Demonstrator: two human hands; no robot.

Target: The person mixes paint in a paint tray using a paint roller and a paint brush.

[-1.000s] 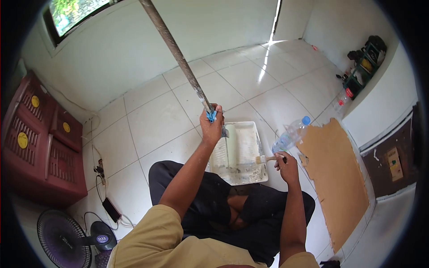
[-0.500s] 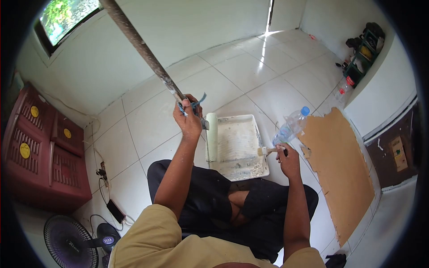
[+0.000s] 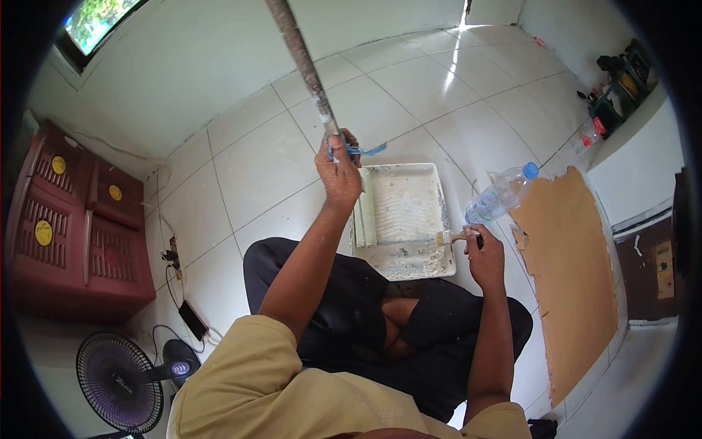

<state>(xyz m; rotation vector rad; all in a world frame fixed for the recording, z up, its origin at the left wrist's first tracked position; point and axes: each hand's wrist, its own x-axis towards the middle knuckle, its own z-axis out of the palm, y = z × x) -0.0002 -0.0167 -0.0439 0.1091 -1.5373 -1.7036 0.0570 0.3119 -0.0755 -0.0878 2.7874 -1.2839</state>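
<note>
My left hand [image 3: 340, 172] is closed round the lower end of a long paint-spattered pole [image 3: 303, 62], where blue string [image 3: 369, 150] is tied. Below that hand a pale green paint roller [image 3: 365, 216] lies over the left side of a white paint tray [image 3: 441, 179]; my hand covers the join between pole and roller. In my right hand [image 3: 485, 257] is a paintbrush [image 3: 456, 235], gripped by its handle, its bristles pointing left above the tray's right edge. Whitish paint coats the tray's ridged bottom, with thicker clumps at the near end.
A plastic bottle with a blue cap [image 3: 504, 194] lies beside the tray, next to a torn cardboard sheet [image 3: 570, 285]. To the left stand a maroon cabinet [image 3: 80, 227] and a fan [image 3: 121, 380], with cables and a black phone-like device [image 3: 193, 320] on the tiles.
The pole has swung more upright, and my left hand has shifted right, with the roller now further over the tray. The brush has stayed near the tray's right edge. The view has turned slightly.
</note>
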